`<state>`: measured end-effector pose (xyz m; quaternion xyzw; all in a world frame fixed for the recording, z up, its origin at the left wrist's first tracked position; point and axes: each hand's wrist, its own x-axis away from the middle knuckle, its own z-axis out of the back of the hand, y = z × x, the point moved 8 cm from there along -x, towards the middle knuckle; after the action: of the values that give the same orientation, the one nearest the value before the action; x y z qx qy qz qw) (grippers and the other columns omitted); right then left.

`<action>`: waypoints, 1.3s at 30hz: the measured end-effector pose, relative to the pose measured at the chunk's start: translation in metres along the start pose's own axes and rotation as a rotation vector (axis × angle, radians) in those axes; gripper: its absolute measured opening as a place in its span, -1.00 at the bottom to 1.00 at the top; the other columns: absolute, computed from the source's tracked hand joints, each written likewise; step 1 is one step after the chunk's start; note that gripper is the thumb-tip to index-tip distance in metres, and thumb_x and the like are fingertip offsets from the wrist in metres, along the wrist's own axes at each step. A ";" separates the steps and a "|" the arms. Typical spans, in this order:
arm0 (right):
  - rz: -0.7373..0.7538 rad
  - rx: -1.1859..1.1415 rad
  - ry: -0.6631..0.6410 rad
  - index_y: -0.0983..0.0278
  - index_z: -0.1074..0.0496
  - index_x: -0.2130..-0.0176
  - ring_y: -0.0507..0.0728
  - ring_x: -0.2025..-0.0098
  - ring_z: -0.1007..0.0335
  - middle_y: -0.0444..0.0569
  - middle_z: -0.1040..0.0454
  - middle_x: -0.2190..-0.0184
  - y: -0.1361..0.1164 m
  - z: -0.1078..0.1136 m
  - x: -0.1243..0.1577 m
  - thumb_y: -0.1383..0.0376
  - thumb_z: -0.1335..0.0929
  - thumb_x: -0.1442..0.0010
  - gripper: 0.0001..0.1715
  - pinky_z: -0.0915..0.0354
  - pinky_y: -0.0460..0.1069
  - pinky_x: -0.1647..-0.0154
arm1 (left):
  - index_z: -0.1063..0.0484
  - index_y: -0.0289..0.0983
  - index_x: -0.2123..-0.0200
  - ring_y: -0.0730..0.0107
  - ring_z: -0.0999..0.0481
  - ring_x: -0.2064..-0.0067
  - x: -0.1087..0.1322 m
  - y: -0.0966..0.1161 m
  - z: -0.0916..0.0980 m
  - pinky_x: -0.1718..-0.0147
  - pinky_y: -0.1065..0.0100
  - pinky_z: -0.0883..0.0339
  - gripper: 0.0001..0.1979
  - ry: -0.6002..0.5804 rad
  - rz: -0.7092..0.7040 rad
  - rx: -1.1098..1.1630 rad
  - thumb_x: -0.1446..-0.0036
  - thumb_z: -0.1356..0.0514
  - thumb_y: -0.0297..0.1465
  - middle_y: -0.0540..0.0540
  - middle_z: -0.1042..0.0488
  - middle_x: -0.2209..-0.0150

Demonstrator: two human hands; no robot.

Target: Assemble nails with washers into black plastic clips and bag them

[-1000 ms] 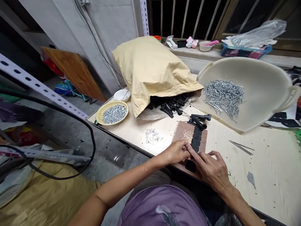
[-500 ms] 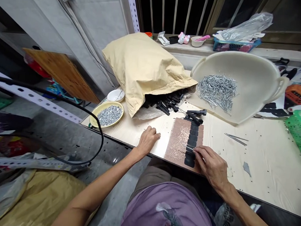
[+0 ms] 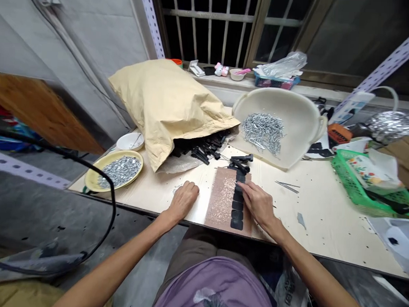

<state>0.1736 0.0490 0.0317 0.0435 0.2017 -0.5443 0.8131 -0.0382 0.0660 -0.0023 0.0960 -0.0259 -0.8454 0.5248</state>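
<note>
My L hand [image 3: 184, 201] lies open, empty, on surface [image 3: 322, 225]; R hand [image 3: 258, 202] grip narrow by black pads [image 3: 237, 213], hold can't tell.

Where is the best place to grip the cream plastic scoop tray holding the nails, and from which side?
Grip the cream plastic scoop tray by its looped side handle, coming in from the right with the right hand. That loop stands free at the tray's right edge, away from the heap of silver nails. The low open front edge faces the person, so lifting it level seems safest.
</note>
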 end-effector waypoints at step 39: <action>-0.077 -0.188 0.087 0.19 -0.43 0.12 0.00 0.30 -0.39 -0.08 -0.44 0.31 -0.022 0.025 -0.010 0.25 -0.17 -0.32 -0.71 -0.24 -0.14 0.33 | -0.46 -0.33 0.30 0.55 -0.45 0.43 -0.037 0.047 0.004 0.35 0.46 -0.36 -0.74 0.237 0.493 1.690 0.08 -0.33 -0.33 0.00 -0.47 0.42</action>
<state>0.1579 0.0415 0.0614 -0.0174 0.2884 -0.5515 0.7825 0.0185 0.0776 0.0139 0.5299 -0.6067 -0.3912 0.4450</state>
